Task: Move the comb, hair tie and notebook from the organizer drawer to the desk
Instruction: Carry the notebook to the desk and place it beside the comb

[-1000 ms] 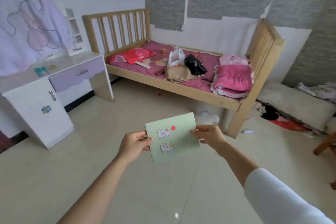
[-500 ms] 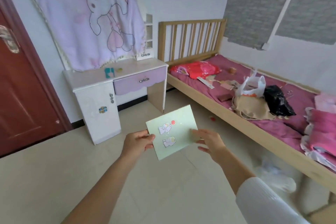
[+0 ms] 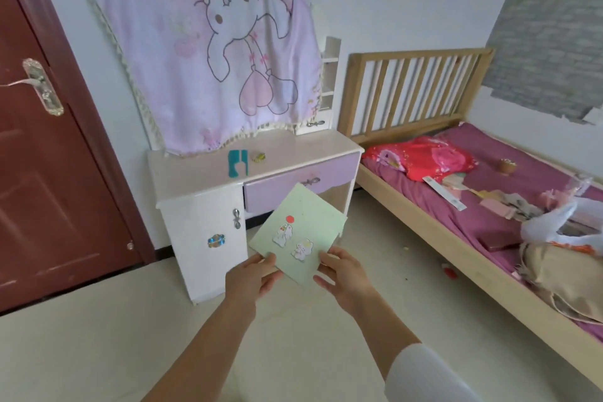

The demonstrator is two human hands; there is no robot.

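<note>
A pale green notebook (image 3: 298, 235), marked with small cartoon stickers, is held out in front of the body. Its near left corner is pinched by the left hand (image 3: 253, 274), and its near right edge is steadied by the fingers of the right hand (image 3: 342, 274). It is carried above the floor, short of the desk (image 3: 195, 173). Farther off, a teal comb (image 3: 237, 162) lies on the desk top, with a small yellowish item just beside it, probably the hair tie (image 3: 258, 157). The notebook therefore appears to be the last item in transit. The next move is judged to call for a further approach, with the notebook then laid flat on a bare part of the desk top, clear of the comb.
</note>
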